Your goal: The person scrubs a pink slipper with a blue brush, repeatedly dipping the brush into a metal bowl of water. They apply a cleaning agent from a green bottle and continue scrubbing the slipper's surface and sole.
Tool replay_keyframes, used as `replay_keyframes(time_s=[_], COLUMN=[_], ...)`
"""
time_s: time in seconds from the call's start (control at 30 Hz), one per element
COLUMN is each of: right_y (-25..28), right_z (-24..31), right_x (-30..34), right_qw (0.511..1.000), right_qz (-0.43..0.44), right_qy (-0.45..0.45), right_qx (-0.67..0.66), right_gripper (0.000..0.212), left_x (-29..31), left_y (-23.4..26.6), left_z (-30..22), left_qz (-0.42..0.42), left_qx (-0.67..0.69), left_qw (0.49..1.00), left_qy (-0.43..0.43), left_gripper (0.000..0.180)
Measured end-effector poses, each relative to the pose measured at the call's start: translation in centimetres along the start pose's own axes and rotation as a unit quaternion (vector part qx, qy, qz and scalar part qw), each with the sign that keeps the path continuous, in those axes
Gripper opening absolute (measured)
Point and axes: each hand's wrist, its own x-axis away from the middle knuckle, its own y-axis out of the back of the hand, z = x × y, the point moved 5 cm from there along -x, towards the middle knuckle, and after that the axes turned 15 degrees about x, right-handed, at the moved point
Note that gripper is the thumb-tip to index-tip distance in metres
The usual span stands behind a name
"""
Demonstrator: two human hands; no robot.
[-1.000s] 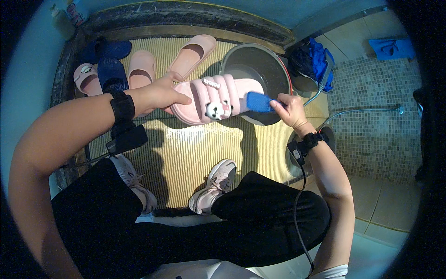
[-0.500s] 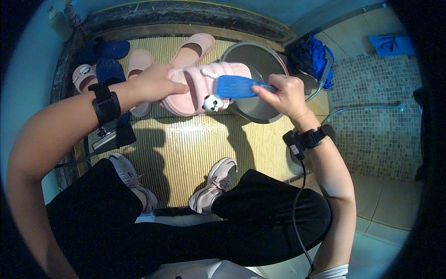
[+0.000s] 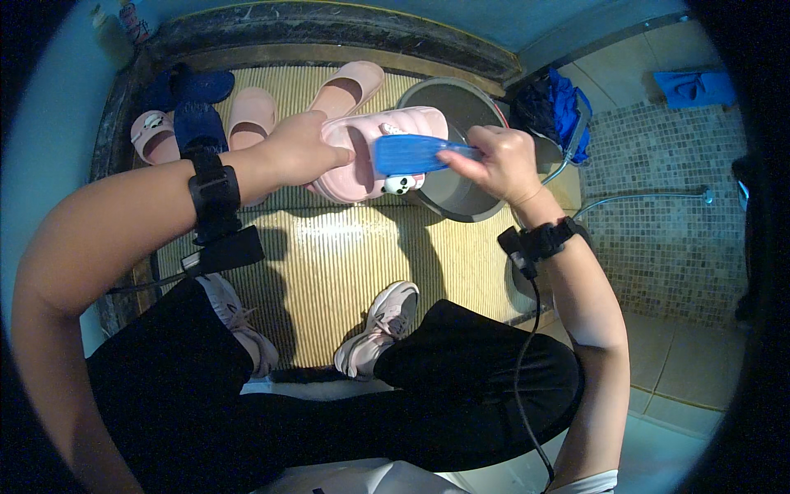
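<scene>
My left hand (image 3: 306, 151) grips the heel end of a pink slipper (image 3: 350, 183) that bears a panda ornament (image 3: 401, 184) on its strap. The slipper is held up in front of a grey bucket (image 3: 461, 198), its toe overlapping the bucket's opening. In my right hand (image 3: 503, 163) is a blue scrubbing brush (image 3: 411, 155), its head lying over the slipper's strap. The brush covers part of the strap, and its bristles are hidden beneath it.
Behind the slipper lie more pink slippers (image 3: 350, 89) and dark blue slippers (image 3: 200, 128) on a ribbed yellowish mat (image 3: 346, 272). Blue cloth (image 3: 566, 115) is piled right of the bucket. A hose (image 3: 634, 193) runs to the tiled wall. My shoes (image 3: 383, 325) rest on the mat.
The slipper has shifted right and turned, so its panda ornament sits lower right. My left hand moved with it. The brush has slid slightly left along the strap.
</scene>
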Motion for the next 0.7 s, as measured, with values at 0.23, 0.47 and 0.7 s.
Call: replay_keyframes(time_s=[0.23,0.47,0.7], right_y=[-2.1,-1.1,-0.8], right_z=[-6.6,-3.5,1.1], right_x=[4.6,3.2,1.6], right_qw=[0.992,0.988,0.995], right_qz=[0.045,0.061,0.024], right_qy=[-0.118,-0.11,0.034], right_qx=[-0.008,-0.094,-0.088], right_gripper=[0.052,0.048,0.041], left_x=[0.0,1.6,2.1], left_y=[0.2,-0.8,-1.7], left_z=[-1.6,-2.4,-2.3], left_qz=[-0.017,0.042,0.063], left_qx=[-0.154,-0.156,-0.219], left_qw=[0.977,0.957,0.941], left_qy=[-0.149,-0.241,-0.251], left_gripper=[0.04,0.03,0.024])
